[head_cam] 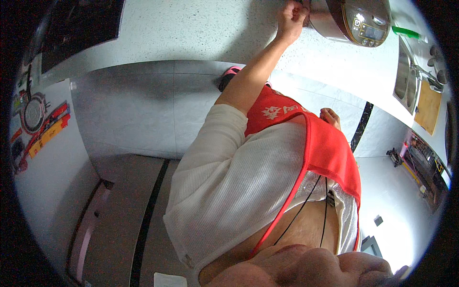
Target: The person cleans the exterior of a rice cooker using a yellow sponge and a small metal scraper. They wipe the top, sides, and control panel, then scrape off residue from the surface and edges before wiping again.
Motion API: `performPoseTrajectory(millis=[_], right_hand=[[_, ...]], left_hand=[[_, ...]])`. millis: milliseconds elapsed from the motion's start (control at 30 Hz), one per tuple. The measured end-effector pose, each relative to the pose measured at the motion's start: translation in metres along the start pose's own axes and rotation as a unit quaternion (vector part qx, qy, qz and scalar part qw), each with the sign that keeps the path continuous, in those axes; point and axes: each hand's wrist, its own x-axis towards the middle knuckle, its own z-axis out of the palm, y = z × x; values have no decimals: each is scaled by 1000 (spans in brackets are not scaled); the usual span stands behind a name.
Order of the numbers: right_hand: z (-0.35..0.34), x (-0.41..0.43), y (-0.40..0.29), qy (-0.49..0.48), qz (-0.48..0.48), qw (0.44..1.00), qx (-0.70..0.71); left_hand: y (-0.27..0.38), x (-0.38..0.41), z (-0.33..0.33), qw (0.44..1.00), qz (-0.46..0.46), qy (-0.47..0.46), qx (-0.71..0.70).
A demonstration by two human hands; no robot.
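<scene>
My left hand reaches over the speckled white countertop at the top of the view. Its fingers are curled beside a dark brown part at the side of a rice cooker; whether they grip it cannot be told. A button panel with a small screen faces the sink side of the cooker. Lower down, my right hand hangs past the edge of my red apron, partly hidden by the cloth. Its fingers look loosely bent, and nothing shows in them.
A black cooktop occupies the upper left. At right are a metal sink, a wooden cutting board and a green-handled item. A round pan-like vessel is at far left. Grey tiles cover the floor.
</scene>
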Motion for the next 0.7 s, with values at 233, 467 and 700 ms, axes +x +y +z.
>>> performPoseTrajectory(millis=[233,467,700], right_hand=[[3,2,-8,-16,-54,993,-99],[1,6,-6,-17,-17,998,-65],[-1,11,4,-18,-50,994,-97]], left_hand=[[6,-21,12,998,-29,11,-59],[6,-9,6,999,-17,8,-39],[-6,-14,3,998,-16,54,-18]])
